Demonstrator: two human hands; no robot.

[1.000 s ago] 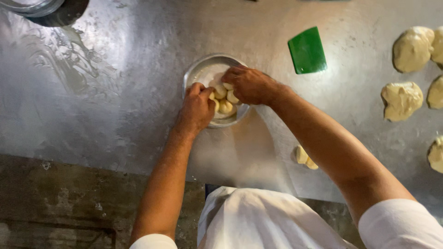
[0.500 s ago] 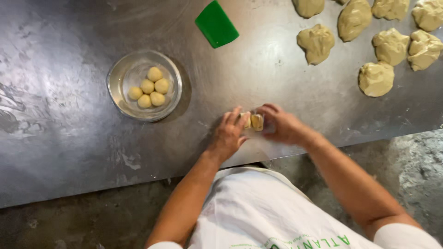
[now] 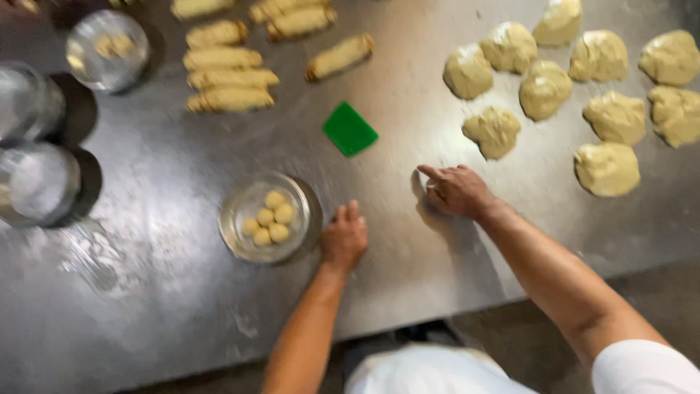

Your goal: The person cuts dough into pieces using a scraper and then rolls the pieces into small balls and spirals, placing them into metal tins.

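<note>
Left hand [image 3: 344,237] lies flat, fingers loosely together, empty, just right of the glass bowl [image 3: 266,217]. Right hand [image 3: 458,190] rests half-curled, forefinger out, on the floured steel table [image 3: 182,292], dough lumps [image 3: 496,131] beyond.

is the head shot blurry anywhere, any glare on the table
Head view: motion blur smears the whole frame, worst on the glass bowls at the left; pale glare streaks the steel table; the hands cast soft shadows, clearest under the right hand.

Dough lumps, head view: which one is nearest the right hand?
The lump at the lower left of the group, just above the right hand. It sits alone below the others, closest to the green scraper; the rest lie farther up or right.
</note>
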